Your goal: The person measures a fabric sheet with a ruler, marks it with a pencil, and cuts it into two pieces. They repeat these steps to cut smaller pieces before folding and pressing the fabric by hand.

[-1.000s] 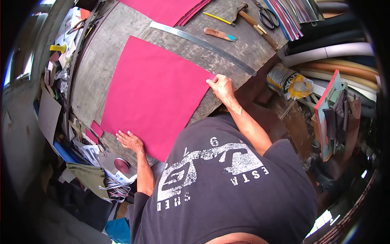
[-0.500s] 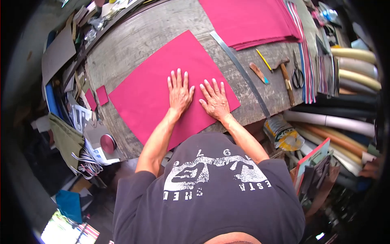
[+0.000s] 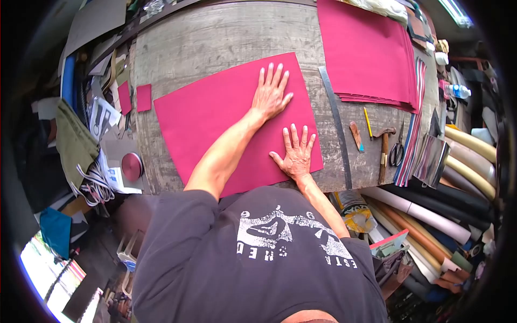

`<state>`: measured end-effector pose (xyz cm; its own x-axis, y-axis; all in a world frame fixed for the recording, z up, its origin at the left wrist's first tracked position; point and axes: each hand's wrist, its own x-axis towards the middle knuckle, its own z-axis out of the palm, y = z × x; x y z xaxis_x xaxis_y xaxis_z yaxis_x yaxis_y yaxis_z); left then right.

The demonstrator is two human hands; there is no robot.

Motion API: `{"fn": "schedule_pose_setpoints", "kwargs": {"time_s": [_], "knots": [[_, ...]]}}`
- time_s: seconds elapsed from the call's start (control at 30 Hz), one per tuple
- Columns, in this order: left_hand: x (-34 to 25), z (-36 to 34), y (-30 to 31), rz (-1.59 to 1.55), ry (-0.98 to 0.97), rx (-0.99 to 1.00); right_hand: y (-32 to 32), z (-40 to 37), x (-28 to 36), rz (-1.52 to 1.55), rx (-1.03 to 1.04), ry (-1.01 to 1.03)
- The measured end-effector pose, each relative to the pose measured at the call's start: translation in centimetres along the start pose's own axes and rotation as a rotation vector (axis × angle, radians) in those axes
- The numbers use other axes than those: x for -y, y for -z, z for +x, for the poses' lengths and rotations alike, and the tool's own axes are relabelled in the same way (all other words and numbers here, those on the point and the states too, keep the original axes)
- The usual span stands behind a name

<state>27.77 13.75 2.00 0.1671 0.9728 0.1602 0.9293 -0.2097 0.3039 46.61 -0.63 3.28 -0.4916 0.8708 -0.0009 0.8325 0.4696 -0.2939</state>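
Observation:
A large red sheet [image 3: 215, 118] lies flat on the wooden table [image 3: 231, 32]. My left hand [image 3: 270, 97] rests palm down near the sheet's upper right corner, fingers spread. Lower down, close to the right edge of the sheet, my right hand [image 3: 296, 156] also presses flat with its fingers apart. Neither hand holds anything. A metal ruler [image 3: 336, 121] lies just right of the sheet. Beyond it, at the upper right, is a stack of red sheets [image 3: 369, 54].
Right of the ruler lie a knife [image 3: 356, 136], a yellow pencil [image 3: 368, 121], a hammer [image 3: 384, 151] and scissors [image 3: 397, 151]. Striped fabric [image 3: 412, 134] runs along the right edge. Two small red pieces [image 3: 144, 97] and a webbing roll [image 3: 132, 166] are at left.
The view has turned and shifted. My left hand has slid up and right over the sheet, towards its upper corner. My right hand stays flat near the right edge.

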Motion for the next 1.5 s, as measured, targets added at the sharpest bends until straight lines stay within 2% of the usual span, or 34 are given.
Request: {"fn": "schedule_pose_setpoints", "kwargs": {"time_s": [0.1, 0.13, 0.23, 0.3, 0.4, 0.53, 0.77, 0.83, 0.9, 0.97, 1.0, 1.1, 1.13, 1.23, 1.37, 1.4, 1.43, 1.5], "knots": [[-0.7, -9.9, 2.5, 0.041, 0.078, 0.003, 0.0, -0.2, 0.1, -0.036, -0.027, 0.012], [-0.9, -13.8, 4.0, 0.004, 0.152, 0.06, 0.1, -0.2, 0.1, -0.037, -0.039, 0.016], [1.1, -26.4, 5.9, 0.104, 0.257, 0.057, 0.1, -0.5, 0.2, -0.052, -0.036, 0.023], [2.7, -30.9, 7.4, 0.199, 0.412, 0.033, 0.0, -0.6, 0.2, -0.071, -0.041, 0.025], [3.8, -31.9, 7.6, 0.213, 0.538, -0.062, -0.1, -0.6, 0.2, -0.098, -0.022, 0.017], [3.9, -32.3, 7.6, 0.226, 0.543, -0.058, 0.0, -1.0, -0.4, -0.058, -0.044, 0.062], [4.0, -32.7, 6.7, 0.281, 0.541, -0.078, 3.1, -7.1, -7.7, -0.148, 0.015, 0.091], [4.3, -32.7, 6.5, 0.308, 0.534, -0.065, 4.1, -8.6, -10.6, -0.185, -0.044, 0.017], [4.3, -32.8, 6.0, 0.33, 0.519, -0.081, 6.0, -9.8, -13.4, -0.073, -0.192, -0.111], [4.1, -32.8, 5.6, 0.4, 0.536, -0.068, 6.6, -10.8, -16.3, -0.102, -0.133, -0.304], [3.4, -32.6, 5.3, 0.435, 0.552, -0.11, 6.5, -10.9, -17.8, -0.08, -0.17, -0.272], [-2.2, -30.6, 4.4, 0.44, 0.704, -0.167, 7.5, -10.0, -19.5, 0.099, -0.033, -0.297], [-4.7, -29.9, 3.6, 0.443, 0.702, -0.17, 7.7, -9.6, -19.4, 0.123, -0.052, -0.305], [-10.0, -29.3, 0.7, 0.301, 0.662, -0.164, 8.9, -8.9, -19.3, 0.337, 0.065, -0.45], [-11.1, -29.5, 0.0, 0.275, 0.667, -0.195, 5.9, -9.2, -22.9, 0.323, 0.001, -0.199], [-10.8, -29.6, 0.0, 0.275, 0.66, -0.202, 5.9, -9.1, -23.9, 0.384, 0.013, -0.218], [-10.6, -29.7, 0.0, 0.274, 0.65, -0.204, 7.8, -8.9, -22.9, 0.885, 0.072, -0.504], [-10.4, -29.9, -0.2, 0.238, 0.659, -0.218, 11.5, -8.6, -23.1, 1.02, 0.216, -0.5]]}}
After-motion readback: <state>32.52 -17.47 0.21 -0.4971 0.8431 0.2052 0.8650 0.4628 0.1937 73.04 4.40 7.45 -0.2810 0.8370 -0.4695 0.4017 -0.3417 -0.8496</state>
